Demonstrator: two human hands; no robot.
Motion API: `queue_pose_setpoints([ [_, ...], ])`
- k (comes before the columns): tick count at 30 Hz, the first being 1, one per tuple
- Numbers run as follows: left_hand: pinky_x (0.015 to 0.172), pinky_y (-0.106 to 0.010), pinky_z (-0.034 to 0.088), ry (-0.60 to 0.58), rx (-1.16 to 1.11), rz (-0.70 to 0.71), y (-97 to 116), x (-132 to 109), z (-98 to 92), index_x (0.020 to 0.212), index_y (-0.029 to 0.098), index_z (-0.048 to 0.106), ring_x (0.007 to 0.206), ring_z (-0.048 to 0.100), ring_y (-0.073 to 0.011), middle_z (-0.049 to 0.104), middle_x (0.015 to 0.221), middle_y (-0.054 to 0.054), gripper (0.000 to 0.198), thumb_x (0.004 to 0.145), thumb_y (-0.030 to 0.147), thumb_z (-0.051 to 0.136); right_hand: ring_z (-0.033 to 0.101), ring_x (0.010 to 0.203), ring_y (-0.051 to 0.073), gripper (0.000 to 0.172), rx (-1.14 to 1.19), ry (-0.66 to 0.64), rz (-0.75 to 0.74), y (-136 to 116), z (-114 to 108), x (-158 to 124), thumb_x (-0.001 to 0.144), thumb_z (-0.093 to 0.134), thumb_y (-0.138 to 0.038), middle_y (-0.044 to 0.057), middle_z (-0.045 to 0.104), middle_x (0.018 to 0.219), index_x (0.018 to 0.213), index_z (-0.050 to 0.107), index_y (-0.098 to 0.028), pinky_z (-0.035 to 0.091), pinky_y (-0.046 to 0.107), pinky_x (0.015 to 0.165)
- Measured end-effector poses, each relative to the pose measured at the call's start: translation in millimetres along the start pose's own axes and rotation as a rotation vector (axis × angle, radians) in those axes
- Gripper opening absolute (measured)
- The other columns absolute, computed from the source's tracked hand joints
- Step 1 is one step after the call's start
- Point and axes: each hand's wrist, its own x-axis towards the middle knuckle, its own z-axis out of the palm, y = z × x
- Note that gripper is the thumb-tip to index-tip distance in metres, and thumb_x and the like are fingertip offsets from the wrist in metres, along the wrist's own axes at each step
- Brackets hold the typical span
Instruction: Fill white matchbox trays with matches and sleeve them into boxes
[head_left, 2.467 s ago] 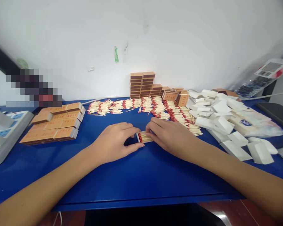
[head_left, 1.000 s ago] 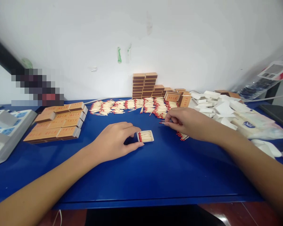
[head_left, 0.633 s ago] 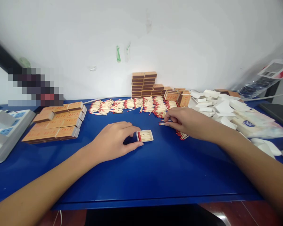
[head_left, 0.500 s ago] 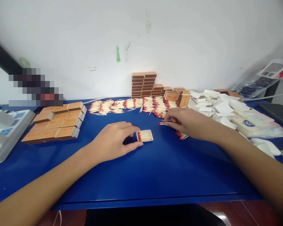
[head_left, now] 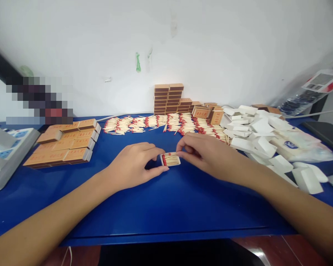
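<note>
A small white matchbox tray [head_left: 170,165] lies on the blue table, with red-headed matches [head_left: 171,160] inside it. My left hand [head_left: 137,162] grips the tray's left end between thumb and index finger. At the tray's right end, my right hand [head_left: 195,149] pinches a few matches, their red heads pointing left over the tray. Behind the hands runs a long row of loose matches [head_left: 138,124], which continues past my right hand. My right fingers partly hide the matches they hold.
Orange matchboxes [head_left: 66,142] stand in rows at the left beside a white power strip [head_left: 15,151]. More matchboxes [head_left: 168,99] are stacked against the wall. White empty trays [head_left: 263,129] pile up at the right, near a wipes packet [head_left: 296,144]. The table's front edge [head_left: 169,238] is close.
My right hand has moved left from the loose matches to the tray, carrying matches in its fingertips. My left hand has stayed on the tray.
</note>
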Motion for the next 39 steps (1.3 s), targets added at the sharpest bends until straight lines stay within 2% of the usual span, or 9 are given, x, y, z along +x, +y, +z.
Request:
queue_pose_setpoints([
  [3,0.074,-0.030,0.052,-0.005,-0.001,-0.004,1,1,0.2,0.122,0.020,0.078,0.082,0.070,-0.0188,0.073,0.092,-0.002,0.030,0.099,0.040,0.079,0.059,0.073,0.018,0.012,0.008,-0.003,-0.036,-11,9,-3,0.107,0.057,-0.028,0.003,0.066,0.088,0.100,0.065,-0.022,0.040,0.031,0.067],
  [7,0.075,-0.030,0.052,-0.005,0.005,-0.001,1,1,0.2,0.120,0.020,0.078,0.083,0.070,-0.0190,0.074,0.093,-0.002,0.029,0.099,0.039,0.079,0.059,0.071,0.017,0.009,-0.023,-0.004,-0.069,-12,16,-5,0.106,0.057,-0.023,0.003,0.066,0.091,0.099,0.063,-0.022,0.039,0.031,0.067],
  [13,0.074,-0.030,0.052,0.004,0.003,0.012,0,1,1.4,0.121,0.020,0.078,0.082,0.071,-0.0191,0.073,0.092,-0.002,0.030,0.099,0.040,0.079,0.059,0.071,0.017,0.010,-0.048,-0.005,-0.073,-13,12,-5,0.104,0.057,-0.022,0.003,0.068,0.091,0.097,0.064,-0.022,0.040,0.031,0.066],
  [16,0.074,-0.030,0.053,0.008,-0.001,0.007,-1,-1,0.9,0.122,0.020,0.078,0.082,0.070,-0.0185,0.073,0.092,-0.001,0.029,0.099,0.038,0.079,0.061,0.073,0.019,0.013,-0.116,0.033,-0.025,2,2,-2,0.104,0.056,-0.027,0.004,0.068,0.088,0.098,0.067,-0.022,0.041,0.032,0.068],
  [19,0.075,-0.030,0.053,0.003,-0.005,0.001,-3,-2,-0.6,0.123,0.020,0.078,0.082,0.070,-0.0181,0.073,0.091,-0.001,0.029,0.099,0.037,0.080,0.060,0.072,0.020,0.017,-0.231,0.051,0.062,28,-10,0,0.103,0.056,-0.032,0.006,0.069,0.086,0.095,0.068,-0.022,0.039,0.033,0.065],
  [22,0.075,-0.030,0.054,0.002,-0.007,0.004,-4,-3,-1.9,0.123,0.020,0.078,0.083,0.070,-0.0181,0.073,0.093,-0.001,0.030,0.099,0.038,0.079,0.059,0.070,0.021,0.017,-0.283,-0.035,0.151,50,-17,3,0.099,0.059,-0.033,0.006,0.069,0.082,0.089,0.068,-0.022,0.039,0.034,0.064],
  [25,0.075,-0.030,0.054,-0.001,-0.001,0.005,-4,-3,-2.2,0.124,0.019,0.077,0.083,0.070,-0.0185,0.073,0.092,-0.002,0.031,0.099,0.037,0.079,0.060,0.070,0.021,0.018,-0.267,-0.103,0.185,57,-16,4,0.099,0.056,-0.031,0.006,0.070,0.080,0.087,0.067,-0.022,0.040,0.034,0.064],
  [33,0.075,-0.030,0.053,-0.008,-0.003,0.001,-2,-3,-3.2,0.124,0.020,0.078,0.083,0.070,-0.0188,0.073,0.093,-0.002,0.030,0.099,0.037,0.080,0.062,0.074,0.022,0.017,-0.233,-0.105,0.159,47,-7,5,0.102,0.053,-0.030,0.007,0.070,0.084,0.090,0.063,-0.023,0.042,0.033,0.067],
  [39,0.075,-0.030,0.053,-0.011,-0.002,-0.005,-1,-2,-3.4,0.124,0.021,0.077,0.083,0.070,-0.0184,0.073,0.092,-0.001,0.031,0.098,0.037,0.080,0.063,0.077,0.020,0.015,-0.189,-0.045,0.016,20,-3,0,0.106,0.053,-0.029,0.006,0.070,0.092,0.096,0.062,-0.023,0.042,0.032,0.068],
])
